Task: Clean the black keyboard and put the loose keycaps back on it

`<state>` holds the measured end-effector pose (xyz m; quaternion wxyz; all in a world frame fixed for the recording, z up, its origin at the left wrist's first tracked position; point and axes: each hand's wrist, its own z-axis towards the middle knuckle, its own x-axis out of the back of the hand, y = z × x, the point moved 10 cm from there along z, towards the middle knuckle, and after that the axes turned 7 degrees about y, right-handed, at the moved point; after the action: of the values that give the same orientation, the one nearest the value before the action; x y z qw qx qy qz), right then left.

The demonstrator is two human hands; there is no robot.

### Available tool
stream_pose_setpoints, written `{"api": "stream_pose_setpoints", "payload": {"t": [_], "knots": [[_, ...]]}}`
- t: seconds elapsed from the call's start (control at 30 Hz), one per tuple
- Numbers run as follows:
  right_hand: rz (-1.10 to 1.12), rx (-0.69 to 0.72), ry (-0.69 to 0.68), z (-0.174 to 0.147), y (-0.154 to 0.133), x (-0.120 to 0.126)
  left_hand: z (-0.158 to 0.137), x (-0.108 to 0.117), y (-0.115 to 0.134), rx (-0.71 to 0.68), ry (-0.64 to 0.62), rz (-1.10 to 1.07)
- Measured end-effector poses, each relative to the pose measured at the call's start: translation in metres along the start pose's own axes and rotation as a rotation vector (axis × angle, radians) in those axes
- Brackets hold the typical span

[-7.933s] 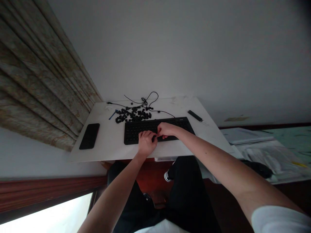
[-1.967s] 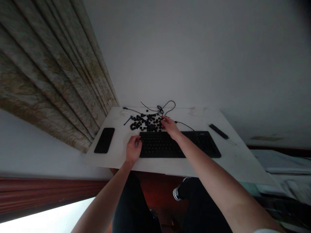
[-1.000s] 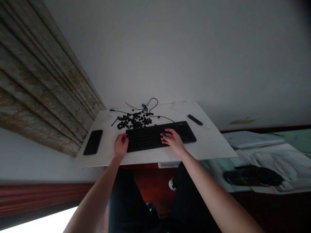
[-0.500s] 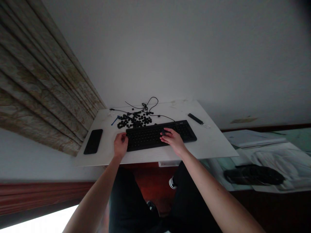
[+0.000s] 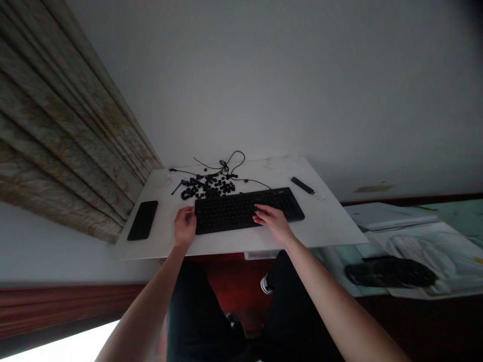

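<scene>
- Keyboard [image 5: 226, 215] lies flat on the bench [image 5: 328, 221].
- Work looks unfinished: many black caps [image 5: 209, 188] loose in a heap just behind it.
- Left hand [image 5: 184, 227] half curled at the keyboard's left end.
- Right hand [image 5: 274, 222] part open over its middle.
- Too dim to tell whether either holds a cap.

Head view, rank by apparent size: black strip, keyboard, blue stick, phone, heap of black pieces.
Largest to smallest:
1. keyboard
2. phone and heap of black pieces: unsure, the heap spreads wider but has gaps
3. black strip
4. blue stick
</scene>
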<state>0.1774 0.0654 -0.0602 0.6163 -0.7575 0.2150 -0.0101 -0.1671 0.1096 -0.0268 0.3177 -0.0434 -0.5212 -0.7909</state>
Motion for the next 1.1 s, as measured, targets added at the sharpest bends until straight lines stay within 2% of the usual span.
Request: {"api": "stream_pose_setpoints", "payload": {"t": [0.13,0.3,0.43,0.53,0.67,0.9,1.1], "knots": [[-0.036,0.026,0.061,-0.001,-0.007,0.017,-0.001,-0.002,0.000,0.005,-0.022,-0.032],[-0.038,0.057,0.183,0.000,-0.020,0.056,-0.002,-0.003,0.008,-0.033,-0.042,-0.004],[-0.080,0.133,0.195,0.009,-0.035,0.080,-0.003,-0.006,0.019,-0.109,-0.062,0.081],[-0.192,0.176,0.183,0.022,-0.044,0.088,-0.002,-0.007,0.022,-0.132,-0.067,0.118],[-0.443,0.156,0.067,0.043,-0.049,0.080,-0.002,-0.008,0.021,-0.129,-0.075,0.135],[-0.745,0.073,-0.259,0.073,-0.047,0.044,-0.002,-0.009,0.024,-0.137,-0.087,0.158],[-0.926,0.017,-0.338,0.093,-0.049,0.034,-0.001,-0.009,0.023,-0.121,-0.086,0.143]]}}
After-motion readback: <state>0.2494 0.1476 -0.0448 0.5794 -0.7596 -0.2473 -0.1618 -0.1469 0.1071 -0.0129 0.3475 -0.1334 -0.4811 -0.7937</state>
